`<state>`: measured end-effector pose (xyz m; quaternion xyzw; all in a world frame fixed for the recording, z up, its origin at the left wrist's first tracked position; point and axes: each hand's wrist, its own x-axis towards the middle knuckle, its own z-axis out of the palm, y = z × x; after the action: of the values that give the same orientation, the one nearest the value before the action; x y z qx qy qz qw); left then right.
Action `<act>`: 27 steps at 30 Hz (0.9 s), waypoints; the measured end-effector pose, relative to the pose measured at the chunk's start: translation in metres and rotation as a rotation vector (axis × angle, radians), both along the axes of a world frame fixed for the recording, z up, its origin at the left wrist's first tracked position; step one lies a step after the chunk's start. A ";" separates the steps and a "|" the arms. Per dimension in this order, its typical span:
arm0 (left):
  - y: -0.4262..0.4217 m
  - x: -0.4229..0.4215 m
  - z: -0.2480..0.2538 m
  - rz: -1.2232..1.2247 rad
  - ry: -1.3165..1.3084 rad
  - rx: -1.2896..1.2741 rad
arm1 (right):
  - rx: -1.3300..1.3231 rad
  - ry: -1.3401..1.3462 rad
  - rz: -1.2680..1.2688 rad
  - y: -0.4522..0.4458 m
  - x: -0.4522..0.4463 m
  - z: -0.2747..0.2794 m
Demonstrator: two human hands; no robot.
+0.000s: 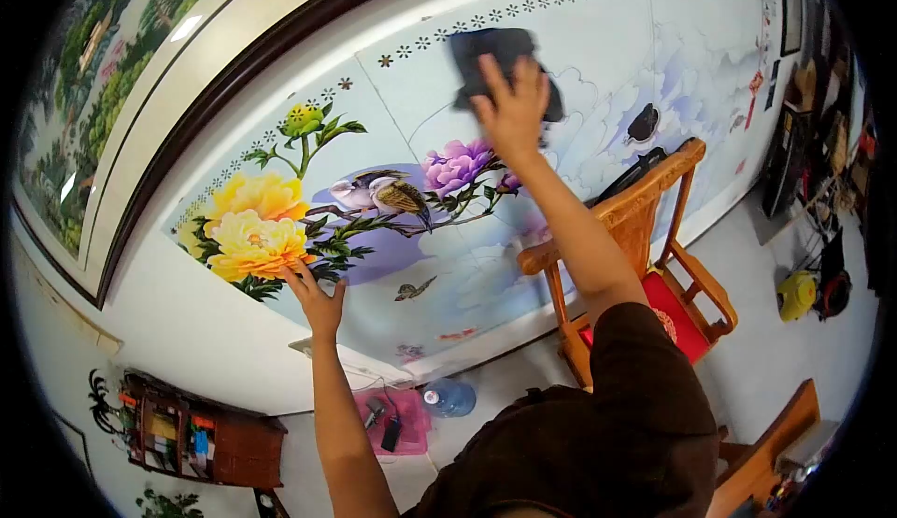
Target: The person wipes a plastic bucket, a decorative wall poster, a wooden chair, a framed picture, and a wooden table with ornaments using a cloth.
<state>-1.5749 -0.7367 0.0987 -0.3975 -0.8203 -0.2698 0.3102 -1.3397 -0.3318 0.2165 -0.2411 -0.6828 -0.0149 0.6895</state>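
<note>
My right hand (516,112) presses a dark cloth (492,49) against the upper part of a mural panel (570,37), fingers spread over it; hand and cloth are slightly blurred. Lower and to the left, my left hand (318,301) is open, its fingertips against the mural by a yellow peony (254,247). Between the two hands, the panel carries painted birds (383,193) on a branch and a purple peony (458,165). My left hand holds nothing.
A wooden chair (635,210) with a red seat stands against the wall below my right arm. A large framed landscape picture (121,79) hangs at upper left. On the floor are a pink bin (411,415), a blue water bottle (450,397) and a yellow container (797,296).
</note>
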 end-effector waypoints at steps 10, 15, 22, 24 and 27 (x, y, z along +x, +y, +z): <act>0.003 -0.001 -0.002 0.045 -0.084 -0.014 | -0.048 0.029 0.227 -0.081 -0.048 0.004; 0.001 -0.003 0.000 -0.002 -0.063 -0.009 | 0.439 -0.248 0.420 -0.127 -0.074 0.002; -0.006 -0.002 0.003 -0.039 -0.067 -0.015 | 0.187 -0.117 0.238 -0.089 -0.055 0.008; -0.005 -0.003 0.002 -0.056 -0.074 -0.011 | 0.060 0.054 0.202 -0.076 -0.050 0.008; -0.004 0.000 0.004 -0.039 -0.073 -0.024 | 0.028 0.041 0.182 -0.094 -0.058 0.009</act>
<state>-1.5752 -0.7410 0.1028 -0.4070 -0.8264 -0.2803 0.2698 -1.3976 -0.4255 0.2251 -0.1688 -0.6872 0.0431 0.7053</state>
